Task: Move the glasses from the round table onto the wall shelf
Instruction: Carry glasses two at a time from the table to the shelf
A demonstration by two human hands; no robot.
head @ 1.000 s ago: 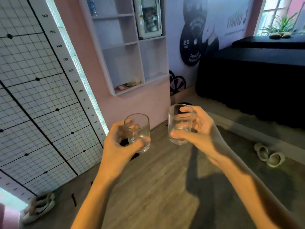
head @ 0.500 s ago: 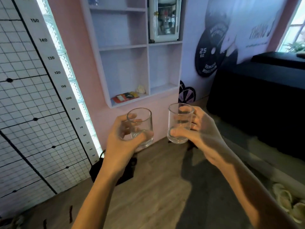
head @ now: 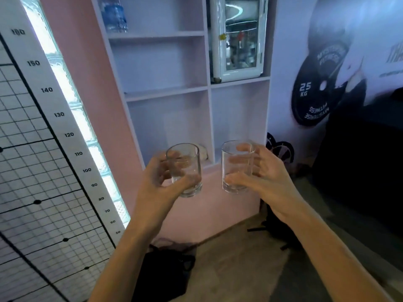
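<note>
I hold two clear, empty tumblers upright in front of the white wall shelf (head: pixel 168 93). My left hand (head: pixel 157 188) grips the left glass (head: pixel 185 168) around its lower half. My right hand (head: pixel 263 179) wraps the right glass (head: pixel 236 165) from the right side. Both glasses hang level with the shelf's lowest compartments, a short way in front of them. The two glasses are a hand's width apart and do not touch. The round table is out of view.
A water bottle (head: pixel 114 15) stands in the top left compartment. A small glass-door cabinet (head: pixel 239 35) fills the upper right one. A pale object (head: pixel 202 152) lies in the bottom compartment behind the left glass. A black bag (head: pixel 165 269) lies on the floor below. A height chart (head: pixel 58 114) covers the left wall.
I have come closer to the shelf, which now fills the view ahead. Both hands kept their grip and now hold the glasses level with its bottom compartments.
</note>
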